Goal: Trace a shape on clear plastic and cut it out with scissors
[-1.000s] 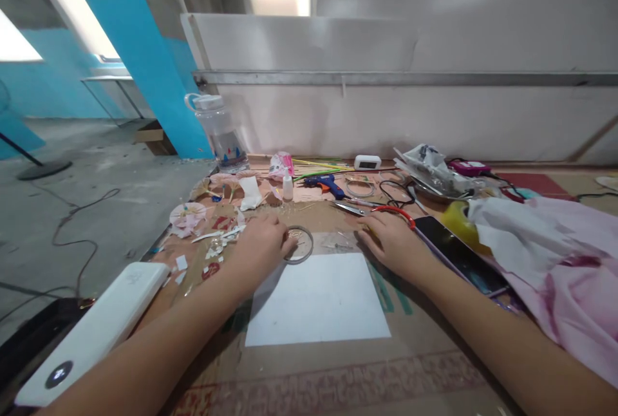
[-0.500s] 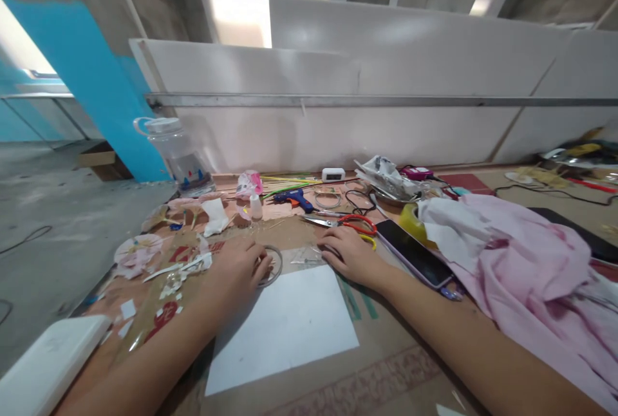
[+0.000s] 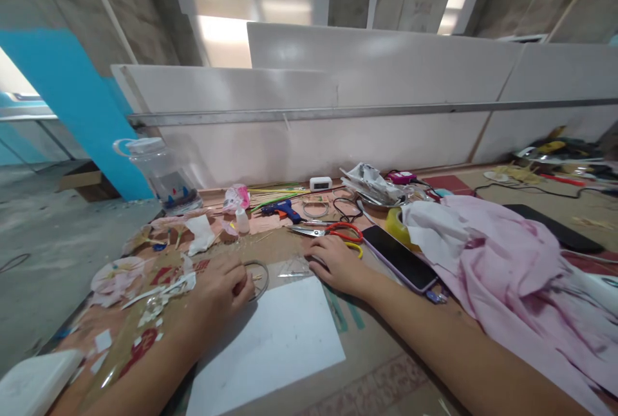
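My left hand (image 3: 219, 290) rests on the cardboard, fingers curled in. Its fingertips are hidden, so what they hold, if anything, cannot be made out. A thin grey ring (image 3: 266, 282) lies beside its knuckles, partly covered by the hand. My right hand (image 3: 335, 263) lies low on the table, fingers loosely bent, thumb apart from them, holding nothing visible. Just beyond it are scissors with red handles (image 3: 345, 230) and a yellow handle loop (image 3: 356, 249). A clear set square (image 3: 293, 268) lies left of its thumb. Between my forearms is a white sheet of paper (image 3: 275, 345).
A blue glue gun (image 3: 288, 211), a small white bottle (image 3: 242, 221) and a white digital timer (image 3: 320, 183) stand farther back. To the right are a phone (image 3: 400, 258), yellow tape roll (image 3: 396, 230) and pink cloth (image 3: 512, 281). A water jug (image 3: 168, 178) stands back left.
My left hand has drawn slightly left from the ring and its fingers have curled in more. My right hand stays nearly in place. The whole view has tilted up and turned a little right.
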A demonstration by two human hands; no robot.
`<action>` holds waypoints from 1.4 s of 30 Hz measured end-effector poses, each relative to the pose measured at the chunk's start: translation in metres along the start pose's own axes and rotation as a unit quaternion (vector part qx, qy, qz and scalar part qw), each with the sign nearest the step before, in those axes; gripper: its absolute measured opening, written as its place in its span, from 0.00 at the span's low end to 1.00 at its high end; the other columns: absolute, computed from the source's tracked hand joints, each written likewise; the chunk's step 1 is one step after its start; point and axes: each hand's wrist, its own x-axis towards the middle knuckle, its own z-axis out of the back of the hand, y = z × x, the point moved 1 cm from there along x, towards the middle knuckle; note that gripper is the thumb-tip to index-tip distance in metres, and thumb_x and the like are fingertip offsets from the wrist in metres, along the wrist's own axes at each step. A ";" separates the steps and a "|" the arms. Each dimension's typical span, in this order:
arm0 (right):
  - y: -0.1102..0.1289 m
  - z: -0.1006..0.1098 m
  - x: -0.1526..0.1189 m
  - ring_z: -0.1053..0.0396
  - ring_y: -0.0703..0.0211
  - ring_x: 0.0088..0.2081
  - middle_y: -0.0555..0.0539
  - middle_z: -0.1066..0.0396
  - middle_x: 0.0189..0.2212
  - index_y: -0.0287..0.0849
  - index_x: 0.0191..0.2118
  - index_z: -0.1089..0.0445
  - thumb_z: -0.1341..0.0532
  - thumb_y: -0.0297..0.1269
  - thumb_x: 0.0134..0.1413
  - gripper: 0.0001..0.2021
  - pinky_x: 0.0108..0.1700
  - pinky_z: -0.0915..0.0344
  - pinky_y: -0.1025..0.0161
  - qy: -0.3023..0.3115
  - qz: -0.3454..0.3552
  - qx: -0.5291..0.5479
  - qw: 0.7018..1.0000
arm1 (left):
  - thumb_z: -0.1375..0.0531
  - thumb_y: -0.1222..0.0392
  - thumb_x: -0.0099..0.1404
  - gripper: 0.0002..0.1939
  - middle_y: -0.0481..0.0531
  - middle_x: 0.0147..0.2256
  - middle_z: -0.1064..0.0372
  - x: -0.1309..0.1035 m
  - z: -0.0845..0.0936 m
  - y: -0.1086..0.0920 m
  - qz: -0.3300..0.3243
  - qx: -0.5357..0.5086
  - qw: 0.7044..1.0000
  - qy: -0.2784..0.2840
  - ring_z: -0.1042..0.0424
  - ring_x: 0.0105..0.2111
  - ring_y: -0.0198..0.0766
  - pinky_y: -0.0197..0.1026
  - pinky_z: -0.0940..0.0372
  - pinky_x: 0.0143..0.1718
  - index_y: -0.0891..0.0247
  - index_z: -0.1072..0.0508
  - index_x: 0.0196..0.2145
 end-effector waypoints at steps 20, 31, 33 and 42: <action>-0.025 0.054 0.008 0.32 0.45 0.49 0.37 0.28 0.46 0.38 0.48 0.27 0.41 0.39 0.62 0.14 0.52 0.38 0.51 -0.012 -0.130 -0.063 0.990 | 0.41 0.48 0.65 0.22 0.60 0.52 0.30 0.000 0.002 0.009 0.033 -0.010 0.999 0.038 0.32 0.53 0.51 0.53 0.38 0.54 0.61 0.32 0.53; -0.077 0.052 -0.007 0.28 0.46 0.49 0.35 0.26 0.49 0.37 0.51 0.27 0.45 0.31 0.62 0.15 0.50 0.36 0.57 0.086 -0.250 -0.111 0.958 | 0.44 0.48 0.67 0.18 0.59 0.51 0.28 0.000 -0.003 0.003 0.012 -0.041 0.997 0.058 0.30 0.51 0.50 0.53 0.36 0.53 0.60 0.28 0.49; -0.076 0.054 -0.008 0.25 0.48 0.45 0.38 0.23 0.46 0.40 0.48 0.25 0.45 0.34 0.63 0.14 0.45 0.34 0.59 0.085 -0.262 -0.103 0.956 | 0.44 0.49 0.68 0.16 0.57 0.48 0.26 0.001 -0.004 0.005 0.014 -0.050 0.997 0.051 0.29 0.49 0.48 0.52 0.35 0.52 0.60 0.27 0.47; -0.070 0.060 0.021 0.26 0.52 0.47 0.44 0.23 0.48 0.45 0.50 0.25 0.45 0.34 0.64 0.14 0.46 0.33 0.62 0.065 -0.253 -0.093 0.961 | 0.46 0.51 0.69 0.12 0.56 0.44 0.24 0.003 -0.007 0.002 0.010 -0.079 0.996 0.045 0.27 0.45 0.47 0.49 0.34 0.47 0.59 0.26 0.42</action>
